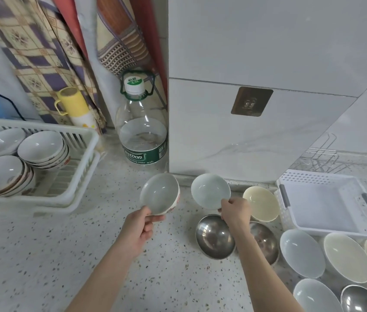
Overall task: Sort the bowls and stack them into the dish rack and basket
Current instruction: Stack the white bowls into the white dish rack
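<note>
A: What is each hand holding?

B: The left hand pinches the near rim of a white ceramic bowl with red marks on its outer wall, thumb curled over the lip, the bowl tilted so its glossy round inside shows. The right hand pinches the near edge of a pale blue-grey bowl, smooth and shallow, also lifted and tilted.

A: And where do the others sit?

B: On the speckled stone counter. Just below the right hand are two steel bowls, shiny and dented-looking with reflections, the second partly hidden by the wrist. A matte cream bowl lies just right of the hand. Nearer, at right, are more blue-grey, cream and steel bowls in a cluster.

A: The containers?

B: Far left, a white slatted plastic dish rack holds three stacks of white red-patterned bowls. At right, a white perforated plastic basket with grey handles, rectangular, holds no bowl that I can see.

A: Anything behind?

B: A clear ribbed water bottle with a green label stands against the tiled wall.
</note>
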Available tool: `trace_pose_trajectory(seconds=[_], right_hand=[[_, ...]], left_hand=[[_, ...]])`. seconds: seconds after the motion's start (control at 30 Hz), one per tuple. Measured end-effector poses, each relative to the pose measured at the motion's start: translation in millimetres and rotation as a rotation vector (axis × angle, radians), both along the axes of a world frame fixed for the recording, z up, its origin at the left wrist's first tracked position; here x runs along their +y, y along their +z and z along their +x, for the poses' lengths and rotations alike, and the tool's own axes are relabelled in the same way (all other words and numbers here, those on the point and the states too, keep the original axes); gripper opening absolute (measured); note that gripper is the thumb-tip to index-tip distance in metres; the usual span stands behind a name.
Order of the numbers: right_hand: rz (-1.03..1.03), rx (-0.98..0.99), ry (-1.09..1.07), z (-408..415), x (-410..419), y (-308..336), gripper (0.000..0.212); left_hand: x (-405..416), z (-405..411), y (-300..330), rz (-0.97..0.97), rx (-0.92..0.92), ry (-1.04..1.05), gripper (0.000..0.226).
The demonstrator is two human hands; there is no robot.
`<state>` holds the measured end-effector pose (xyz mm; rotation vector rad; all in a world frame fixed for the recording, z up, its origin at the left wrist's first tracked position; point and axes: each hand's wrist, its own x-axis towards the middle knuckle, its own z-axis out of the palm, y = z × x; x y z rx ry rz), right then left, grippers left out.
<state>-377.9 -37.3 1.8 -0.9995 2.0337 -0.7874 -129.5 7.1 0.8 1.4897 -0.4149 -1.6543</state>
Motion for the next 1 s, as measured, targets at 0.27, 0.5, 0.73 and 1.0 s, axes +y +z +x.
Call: trace_pose_trajectory(seconds=[0.27,0.5,0.73,1.0], right_hand=[[-0.081,0.008,0.026,51.9,28.6,25.6,0.028],[-0.128,-0.138,-0.009,142.2,43.7,51.4,0.032],[-0.203,-0.277,0.008,270.0,27.9,74.8,0.027],[-0.219,-0.15,0.171,375.3,-1.8,84.1,0.029]], left_hand=[[23.0,53.3,24.8,-0.08,0.021,0.067,0.028],[29.6,140.8,48.4,-0.176,0.06,0.097,0.023],[27.0,271.5,65.4,-0.292,-0.12,0.153,0.014],[11.4,377.0,60.2,-0.328,-0.189,0.217,0.023]])
